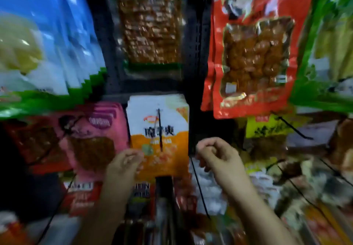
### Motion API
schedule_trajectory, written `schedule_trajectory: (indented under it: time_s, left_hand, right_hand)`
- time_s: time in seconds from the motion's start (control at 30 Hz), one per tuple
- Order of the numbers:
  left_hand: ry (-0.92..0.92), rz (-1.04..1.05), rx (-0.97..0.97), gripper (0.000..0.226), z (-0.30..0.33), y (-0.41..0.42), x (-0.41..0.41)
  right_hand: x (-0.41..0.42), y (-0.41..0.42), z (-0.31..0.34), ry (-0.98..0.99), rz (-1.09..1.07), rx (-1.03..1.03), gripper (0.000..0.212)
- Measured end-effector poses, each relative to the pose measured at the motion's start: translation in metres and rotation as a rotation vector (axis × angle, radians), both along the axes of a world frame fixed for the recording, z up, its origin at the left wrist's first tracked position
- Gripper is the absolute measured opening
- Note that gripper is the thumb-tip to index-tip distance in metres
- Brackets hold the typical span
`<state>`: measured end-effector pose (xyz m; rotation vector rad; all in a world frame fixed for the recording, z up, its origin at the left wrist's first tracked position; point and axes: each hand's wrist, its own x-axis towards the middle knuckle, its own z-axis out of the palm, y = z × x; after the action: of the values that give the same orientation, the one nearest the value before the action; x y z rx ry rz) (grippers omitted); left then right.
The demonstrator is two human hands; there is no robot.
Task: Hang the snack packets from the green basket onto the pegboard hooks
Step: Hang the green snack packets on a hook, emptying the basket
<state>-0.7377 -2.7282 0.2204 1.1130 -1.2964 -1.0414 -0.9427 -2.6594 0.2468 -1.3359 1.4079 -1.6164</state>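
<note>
The whole view is motion-blurred. An orange and white snack packet (159, 130) hangs at the middle of the dark pegboard, with a black hook (160, 130) running down its front. My left hand (124, 165) is at the packet's lower left corner, and its curled fingers seem to pinch that edge. My right hand (214, 156) hovers just right of the packet with its fingers curled in; nothing is in it. The green basket is out of view.
More packets hang all around: blue and green ones (44, 40) at upper left, a pink one (91, 139) at left, a clear brown one (150, 29) above, a red one (252, 57) at upper right. Bare black hooks (199, 187) jut out below my right hand.
</note>
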Motion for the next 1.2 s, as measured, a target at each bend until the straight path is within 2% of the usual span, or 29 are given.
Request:
schedule_trajectory:
  time_s: [0.2,0.4,0.6,0.7,0.77,0.83,1.0,1.13,1.2]
  left_hand:
    - [-0.150,-0.206,0.080,0.021,-0.067,0.084,-0.067]
    - [-0.192,-0.388,0.336,0.028,-0.188,0.151,-0.147]
    - [-0.394,-0.574,0.611,0.026,-0.372,0.199,-0.195]
    - [-0.511,-0.609,0.736,0.012,-0.486,0.219,-0.205]
    - [-0.562,-0.604,0.849,0.011,-0.563,0.229,-0.214]
    - [-0.604,-0.598,0.938,0.010,-0.639,0.237,-0.222]
    - [-0.686,-0.520,1.134,0.034,-0.799,0.237,-0.247]
    - [-0.757,-0.493,1.290,0.032,-0.882,0.225,-0.258]
    - [-0.745,-0.477,1.307,0.035,-0.909,0.222,-0.261]
  right_hand:
    - [-0.053,0.091,-0.097,-0.073,-0.116,0.273,0.018]
    - [-0.109,0.185,-0.220,-0.130,-0.271,0.565,0.024]
    - [-0.146,0.260,-0.401,-0.184,-0.457,0.921,0.022]
    - [-0.148,0.287,-0.514,-0.205,-0.406,1.137,0.019]
    - [-0.147,0.297,-0.588,-0.201,-0.360,1.241,0.008]
    - [-0.148,0.301,-0.660,-0.154,-0.325,1.306,0.016]
    - [-0.167,0.298,-0.810,0.023,-0.270,1.449,0.029]
    - [-0.188,0.284,-0.892,0.033,-0.262,1.491,0.043]
    - [-0.195,0.274,-0.919,0.009,-0.233,1.463,0.047]
